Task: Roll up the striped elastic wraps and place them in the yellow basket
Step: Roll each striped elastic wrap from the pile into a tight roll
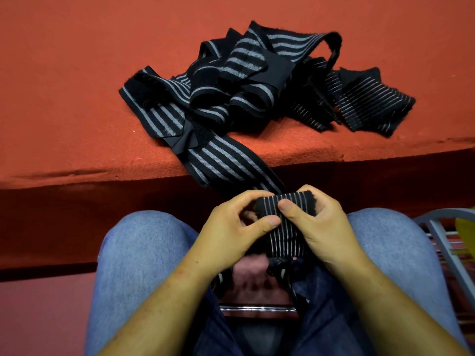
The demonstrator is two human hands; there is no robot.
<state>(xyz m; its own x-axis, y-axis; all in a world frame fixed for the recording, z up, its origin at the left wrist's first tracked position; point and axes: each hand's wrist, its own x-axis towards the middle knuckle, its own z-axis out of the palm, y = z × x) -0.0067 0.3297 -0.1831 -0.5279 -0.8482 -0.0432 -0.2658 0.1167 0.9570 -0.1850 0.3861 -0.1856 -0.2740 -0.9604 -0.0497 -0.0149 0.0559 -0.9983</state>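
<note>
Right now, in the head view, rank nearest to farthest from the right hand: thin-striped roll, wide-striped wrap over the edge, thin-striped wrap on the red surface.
1. Thin-striped roll: gripped in the right hand.
2. Wide-striped wrap: just beyond, hanging off the edge.
3. Thin-striped wrap: farther back, right side of the red surface.

I find no readable text, label, brand, number or sign on any surface in my head view.
</note>
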